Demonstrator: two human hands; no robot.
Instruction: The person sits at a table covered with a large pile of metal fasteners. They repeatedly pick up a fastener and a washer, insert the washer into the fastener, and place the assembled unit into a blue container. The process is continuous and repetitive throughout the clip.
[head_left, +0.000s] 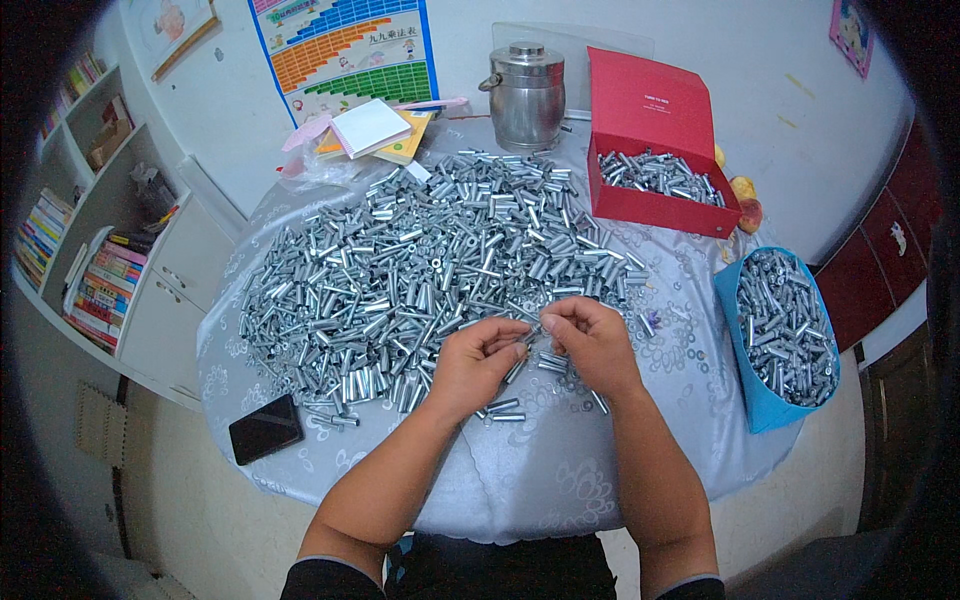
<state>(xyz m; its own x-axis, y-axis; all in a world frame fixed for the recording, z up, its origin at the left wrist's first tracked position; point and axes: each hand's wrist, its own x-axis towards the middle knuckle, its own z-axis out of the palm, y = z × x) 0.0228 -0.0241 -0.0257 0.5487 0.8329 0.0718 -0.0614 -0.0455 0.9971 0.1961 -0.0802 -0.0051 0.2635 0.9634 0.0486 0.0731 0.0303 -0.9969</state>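
A wide heap of small silvery metal parts (400,270), with short tubes, bolt-like pieces and a few washers among them, lies in front of me. My left hand (478,362) is closed, thumb against fingers, at the near edge of the heap. Close beside it, my right hand (593,347) pinches with thumb and forefinger. The fingertips of both hands almost meet. Whatever small pieces they grip are mostly hidden by the fingers and too small to name. A few loose metal tubes (505,409) lie on the cloth just below my left hand.
A blue bin (731,330) full of metal parts stands at right; an open red box (655,209) holding more stands behind it. A steel pot (528,98), notebooks (370,128) and a plastic bag sit at the back. A black phone (266,430) rests near the left table edge.
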